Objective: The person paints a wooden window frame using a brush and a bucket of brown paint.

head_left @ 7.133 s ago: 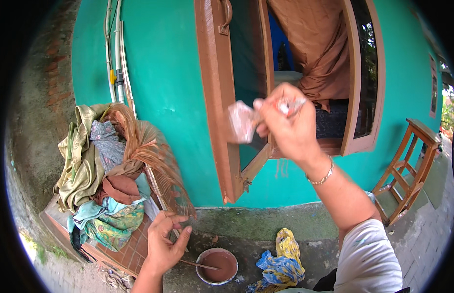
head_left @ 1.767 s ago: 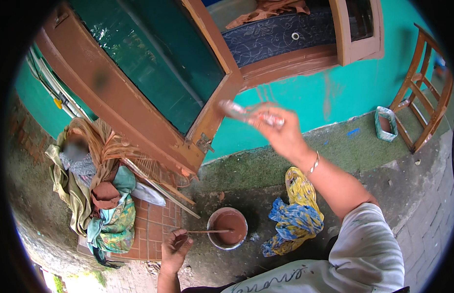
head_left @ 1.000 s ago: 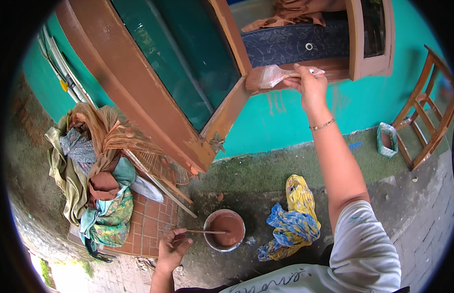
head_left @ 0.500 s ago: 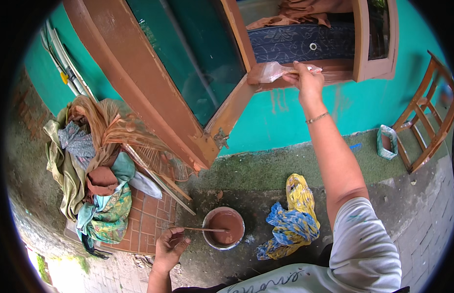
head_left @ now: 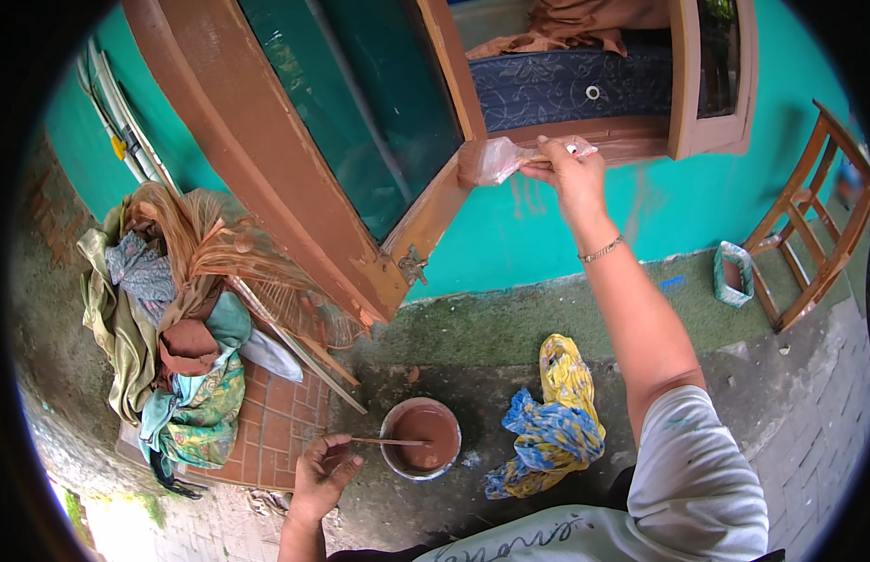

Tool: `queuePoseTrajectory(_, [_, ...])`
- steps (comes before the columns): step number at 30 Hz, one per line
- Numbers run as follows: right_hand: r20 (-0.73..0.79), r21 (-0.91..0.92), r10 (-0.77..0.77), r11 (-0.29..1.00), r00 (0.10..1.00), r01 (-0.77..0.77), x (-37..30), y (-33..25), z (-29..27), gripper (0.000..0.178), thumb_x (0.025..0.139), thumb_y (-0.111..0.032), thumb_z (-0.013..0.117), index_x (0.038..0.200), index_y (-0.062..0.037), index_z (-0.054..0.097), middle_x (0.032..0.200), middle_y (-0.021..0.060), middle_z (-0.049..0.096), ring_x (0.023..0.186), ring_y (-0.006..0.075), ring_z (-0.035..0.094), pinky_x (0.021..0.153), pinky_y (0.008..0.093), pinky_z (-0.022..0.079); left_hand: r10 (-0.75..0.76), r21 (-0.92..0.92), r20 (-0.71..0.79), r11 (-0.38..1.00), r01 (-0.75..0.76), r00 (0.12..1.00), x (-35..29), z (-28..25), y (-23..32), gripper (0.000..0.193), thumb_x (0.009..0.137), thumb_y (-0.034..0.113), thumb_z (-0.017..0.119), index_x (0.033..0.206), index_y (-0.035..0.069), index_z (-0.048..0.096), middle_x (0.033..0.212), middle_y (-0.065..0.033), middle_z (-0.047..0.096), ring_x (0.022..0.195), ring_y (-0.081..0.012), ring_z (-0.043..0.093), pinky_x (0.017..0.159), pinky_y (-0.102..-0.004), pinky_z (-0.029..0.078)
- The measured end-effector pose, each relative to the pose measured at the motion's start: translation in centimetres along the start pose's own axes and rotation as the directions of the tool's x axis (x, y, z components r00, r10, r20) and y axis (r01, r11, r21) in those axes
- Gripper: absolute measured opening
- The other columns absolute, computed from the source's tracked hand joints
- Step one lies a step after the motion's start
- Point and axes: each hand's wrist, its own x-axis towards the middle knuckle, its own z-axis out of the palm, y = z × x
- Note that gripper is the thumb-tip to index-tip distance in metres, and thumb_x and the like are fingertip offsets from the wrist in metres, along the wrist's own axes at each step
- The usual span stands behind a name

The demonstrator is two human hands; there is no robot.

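My right hand (head_left: 575, 178) holds a paintbrush whose handle is wrapped in clear plastic (head_left: 499, 161). Its bristle end, coated in reddish brown, lies against the corner where the brown sill (head_left: 632, 131) meets the open window sash (head_left: 433, 211). Down at the lower left, my left hand (head_left: 323, 476) has its fingers loosely curled, thumb apart from the index finger. A thin wooden stick (head_left: 388, 440) runs from beside that index fingertip into a round bucket of brown paint (head_left: 422, 426); whether the finger touches the stick I cannot tell.
A blue and yellow cloth (head_left: 552, 421) lies right of the bucket. Cloths (head_left: 126, 318) and netting (head_left: 206, 234) are heaped at left with long sticks. By the turquoise wall (head_left: 538, 234) stand a small paint container (head_left: 733, 273) and a wooden frame (head_left: 810, 225). A metal catch (head_left: 413, 266) sticks out from the sash.
The brush in my right hand has shifted slightly left along the sill corner. The whole view has also slid a little. My left hand keeps its place beside the stick.
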Motion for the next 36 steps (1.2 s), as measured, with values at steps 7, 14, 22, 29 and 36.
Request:
queuePoseTrajectory(7, [0.116, -0.04, 0.091, 0.995, 0.989, -0.087, -4.4, -1.4, 1.0, 0.014, 0.091, -0.007, 0.069, 0.091, 0.003, 0.058, 0.085, 0.015, 0.068, 0.076, 0.025, 0.072, 0.065, 0.0352, 0.064, -0.007, -0.034, 0.017, 0.999, 0.008, 1.0, -0.3, 0.0, -0.1, 0.041, 0.083, 0.007, 0.081, 0.12, -0.001, 0.063, 0.109, -0.0072, 0.065, 0.1, -0.0159, 0.061, 0.089, -0.0299, 0.051])
queuePoseTrajectory(14, [0.311, -0.039, 0.135, 0.991, 0.941, -0.13, -5.6, -4.1, 0.1, 0.014, 0.091, -0.007, 0.07, 0.094, 0.0023, 0.06, 0.089, 0.0144, 0.069, 0.081, 0.0235, 0.073, 0.07, 0.0353, 0.064, -0.01, -0.015, 0.013, 1.0, 0.01, 1.0, -0.9, 0.0, 0.5, 0.041, 0.083, 0.007, 0.081, 0.12, -0.001, 0.063, 0.109, -0.0071, 0.065, 0.101, -0.0167, 0.061, 0.091, -0.031, 0.052])
queuePoseTrajectory(22, [0.321, -0.553, -0.154, 0.771, 0.935, 0.317, 0.7, -3.9, -1.2, 0.007, 0.086, -0.006, 0.073, 0.09, -0.0019, 0.07, 0.082, 0.005, 0.069, 0.073, 0.0107, 0.062, 0.065, 0.0266, 0.052, -0.021, -0.024, 0.017, 0.999, 0.021, 1.0, -1.3, -0.5, 0.8, 0.041, 0.084, 0.007, 0.08, 0.119, -0.002, 0.063, 0.11, -0.0074, 0.065, 0.102, -0.0177, 0.061, 0.092, -0.0317, 0.051])
queuePoseTrajectory(29, [0.381, -0.584, -0.206, 0.703, 0.901, 0.407, 1.0, -1.5, 0.0, 0.007, 0.084, -0.006, 0.072, 0.09, -0.003, 0.071, 0.08, 0.0075, 0.068, 0.072, 0.0133, 0.06, 0.068, 0.0304, 0.05, -0.055, -0.009, 0.022, 0.998, 0.055, 0.998, -1.4, -0.7, 1.3, 0.04, 0.084, 0.007, 0.08, 0.119, -0.002, 0.063, 0.113, -0.0092, 0.064, 0.105, -0.0194, 0.061, 0.093, -0.0325, 0.052])
queuePoseTrajectory(36, [0.447, -0.593, -0.098, 0.712, 0.889, 0.376, -2.2, -2.5, 0.6, 0.005, 0.084, -0.002, 0.071, 0.089, -0.0018, 0.07, 0.079, 0.009, 0.068, 0.072, 0.0134, 0.06, 0.069, 0.0307, 0.05, -0.018, -0.01, 0.018, 1.0, 0.018, 1.0, -1.5, -0.8, 1.0, 0.039, 0.084, 0.006, 0.08, 0.119, -0.002, 0.062, 0.113, -0.0096, 0.063, 0.105, -0.0197, 0.061, 0.093, -0.033, 0.052])
